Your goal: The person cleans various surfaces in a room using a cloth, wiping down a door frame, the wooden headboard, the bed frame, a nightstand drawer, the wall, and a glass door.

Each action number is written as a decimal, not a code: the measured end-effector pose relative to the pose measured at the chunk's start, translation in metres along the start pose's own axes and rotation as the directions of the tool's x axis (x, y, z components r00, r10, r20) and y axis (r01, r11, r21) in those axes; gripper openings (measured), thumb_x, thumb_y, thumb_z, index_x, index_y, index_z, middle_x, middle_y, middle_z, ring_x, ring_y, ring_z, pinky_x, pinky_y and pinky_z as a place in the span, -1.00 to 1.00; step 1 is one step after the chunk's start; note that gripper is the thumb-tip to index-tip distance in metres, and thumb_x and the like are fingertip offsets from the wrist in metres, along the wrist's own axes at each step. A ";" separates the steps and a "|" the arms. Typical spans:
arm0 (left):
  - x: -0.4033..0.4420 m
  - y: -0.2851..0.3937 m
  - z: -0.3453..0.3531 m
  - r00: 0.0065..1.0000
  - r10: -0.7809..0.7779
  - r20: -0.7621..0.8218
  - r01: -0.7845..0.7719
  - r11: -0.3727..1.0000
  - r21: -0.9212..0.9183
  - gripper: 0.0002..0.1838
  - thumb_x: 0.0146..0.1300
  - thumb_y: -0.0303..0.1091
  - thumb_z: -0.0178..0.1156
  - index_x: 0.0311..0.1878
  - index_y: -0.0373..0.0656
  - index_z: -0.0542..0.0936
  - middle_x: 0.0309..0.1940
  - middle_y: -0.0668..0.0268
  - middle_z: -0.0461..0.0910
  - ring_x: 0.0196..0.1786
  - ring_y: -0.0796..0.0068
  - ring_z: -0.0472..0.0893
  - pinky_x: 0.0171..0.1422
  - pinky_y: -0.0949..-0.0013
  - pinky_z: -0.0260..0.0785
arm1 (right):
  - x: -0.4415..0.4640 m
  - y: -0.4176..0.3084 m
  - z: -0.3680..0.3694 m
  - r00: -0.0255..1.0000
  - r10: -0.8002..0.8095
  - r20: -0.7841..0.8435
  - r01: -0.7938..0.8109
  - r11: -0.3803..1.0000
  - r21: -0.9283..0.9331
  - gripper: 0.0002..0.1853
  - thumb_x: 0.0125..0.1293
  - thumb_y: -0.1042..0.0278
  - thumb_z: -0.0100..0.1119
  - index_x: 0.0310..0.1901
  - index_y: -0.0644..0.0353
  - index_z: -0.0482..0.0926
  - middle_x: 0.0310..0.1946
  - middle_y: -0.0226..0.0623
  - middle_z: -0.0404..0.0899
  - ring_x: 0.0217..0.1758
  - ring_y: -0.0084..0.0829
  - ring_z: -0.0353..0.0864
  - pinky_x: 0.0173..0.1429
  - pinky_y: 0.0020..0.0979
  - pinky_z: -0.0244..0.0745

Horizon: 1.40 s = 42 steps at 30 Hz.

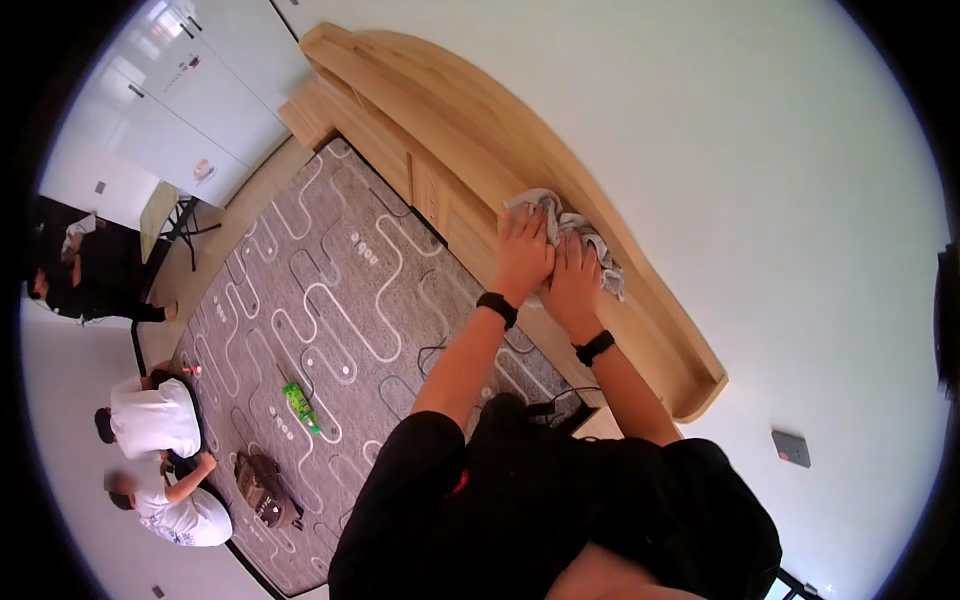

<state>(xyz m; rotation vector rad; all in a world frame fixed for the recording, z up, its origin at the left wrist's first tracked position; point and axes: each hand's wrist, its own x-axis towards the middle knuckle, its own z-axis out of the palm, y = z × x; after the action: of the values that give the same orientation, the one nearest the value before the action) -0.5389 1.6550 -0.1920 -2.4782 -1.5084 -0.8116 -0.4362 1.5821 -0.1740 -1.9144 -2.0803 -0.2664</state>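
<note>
Cloth (542, 199), grey and rumpled, lies on the ledge of a pale wooden headboard (645, 335), and from where I stand both of the person's hands are on top of it. The left hand (525, 252) is spread over one part, its fingers stretched out and slightly apart. The right hand (576, 285) sits just beside it, at four o'clock from the left, fingers likewise extended. Neither looks curled into a fist; what the palms cover is hidden. A black wristband (497, 310) circles the left wrist, and its like is on the right.

Counting from the hands, a grey patterned mattress (330, 265) spreads between seven and ten o'clock. At eight a green bottle (300, 405) lies on it, with a brown bag (260, 488) farther out, just short of eight. Past those, near the mattress edge, sit one person in white (155, 415) and another white-clad person (185, 518). White cabinets (215, 105) stand at ten; a grey wall plate (790, 448) is at four.
</note>
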 end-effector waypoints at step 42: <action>-0.539 0.226 -0.251 0.009 -0.997 0.079 0.677 -0.052 -0.734 -0.75 0.35 -0.37 -0.03 0.01 -0.21 0.52 -0.19 0.09 0.62 -0.14 0.14 0.61 -0.03 0.20 0.44 | -0.392 -0.132 -0.148 0.406 -0.866 0.292 -0.288 0.182 0.940 -0.56 0.19 0.35 0.30 0.12 0.18 0.50 -0.05 -0.18 0.45 0.07 -0.24 0.46 0.17 -0.30 0.35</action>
<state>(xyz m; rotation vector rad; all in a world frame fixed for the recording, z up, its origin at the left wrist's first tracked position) -0.6323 1.0264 -0.2146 -0.5618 -2.8783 -2.2082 -0.5276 1.1523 -0.1609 -0.5190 -2.1201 1.9474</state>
